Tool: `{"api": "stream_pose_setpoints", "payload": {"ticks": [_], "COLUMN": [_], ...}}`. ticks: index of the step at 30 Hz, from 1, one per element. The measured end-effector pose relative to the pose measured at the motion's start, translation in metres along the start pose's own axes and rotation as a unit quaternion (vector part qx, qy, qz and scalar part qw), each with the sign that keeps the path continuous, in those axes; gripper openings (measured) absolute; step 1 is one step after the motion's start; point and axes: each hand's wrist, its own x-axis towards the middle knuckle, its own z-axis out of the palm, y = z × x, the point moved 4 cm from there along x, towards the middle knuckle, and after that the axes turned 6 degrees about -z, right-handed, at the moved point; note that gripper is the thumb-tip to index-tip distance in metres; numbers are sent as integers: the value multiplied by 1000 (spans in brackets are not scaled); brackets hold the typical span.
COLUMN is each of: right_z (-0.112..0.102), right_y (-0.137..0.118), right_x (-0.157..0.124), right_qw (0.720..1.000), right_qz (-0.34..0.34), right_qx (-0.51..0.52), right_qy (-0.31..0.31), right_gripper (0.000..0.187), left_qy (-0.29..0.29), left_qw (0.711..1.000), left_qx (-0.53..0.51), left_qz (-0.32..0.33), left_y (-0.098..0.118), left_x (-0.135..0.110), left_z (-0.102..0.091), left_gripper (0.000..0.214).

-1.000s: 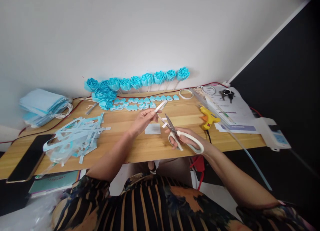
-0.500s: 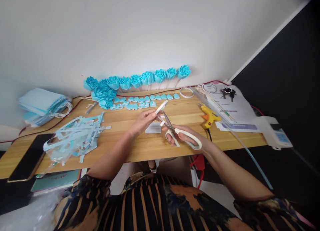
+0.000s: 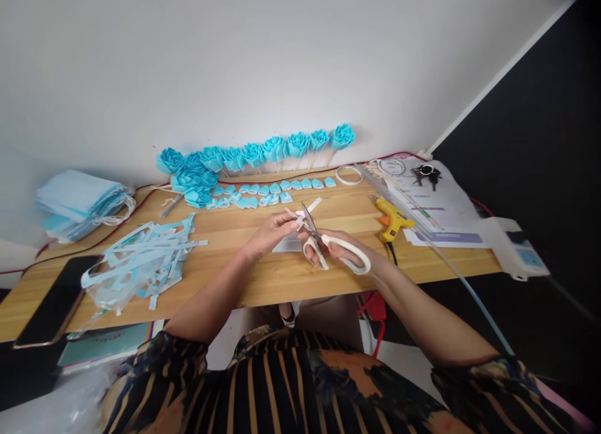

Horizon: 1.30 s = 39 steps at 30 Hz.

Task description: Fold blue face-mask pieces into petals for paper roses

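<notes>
My left hand (image 3: 271, 233) pinches a narrow white strip (image 3: 314, 204) above the middle of the table, its fingertips close to the scissor blades. My right hand (image 3: 334, 248) is closed through the white handles of a pair of scissors (image 3: 308, 220). The blades stand apart, pointing up and left, with a bit of the white strip at or between them; whether they touch it I cannot tell. Below the hands a pale paper rectangle (image 3: 287, 243) lies on the table, partly hidden. Behind them, small blue folded pieces (image 3: 285, 185) lie in two rows.
Blue flowers (image 3: 275, 148) line the wall. At left are stacked pale blue sheets (image 3: 77, 196), a heap of cut strips (image 3: 141, 258) and a phone (image 3: 56, 299). To the right lie a yellow glue gun (image 3: 393, 220), a white ring (image 3: 349, 175), keys (image 3: 427, 173) and papers (image 3: 453, 202).
The scissors and my right hand have shifted slightly left and up, bringing the blades closer to my left fingertips. The white strip has turned, now lying further right behind the blades.
</notes>
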Motion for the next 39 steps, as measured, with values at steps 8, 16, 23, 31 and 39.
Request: {"api": "stream_pose_setpoints", "payload": {"ticks": [8,16,23,31,39], "right_z": [5,7,5,3,5], "right_y": [-4,-5,-2,9,7], "right_x": [7,5,4,2,4], "right_qw": [1000,999,999,994,984], "right_qz": [-18,-9,-15,6,5], "right_qx": [-17,16,16,85,158], "right_qy": [13,28,32,69,84], "right_gripper": [62,60,62,58,55], "left_qy": [-17,-1,4,3,-7], "left_qw": [1000,1000,999,999,999], "left_qx": [6,-15,-30,-30,-16], "left_qz": [9,17,21,21,30], "left_y": [2,-1,2,-1,6], "left_x": [-1,1,0,0,-2], "left_z": [0,-3,-2,-3,-2], "left_gripper": [54,50,48,46,43]}}
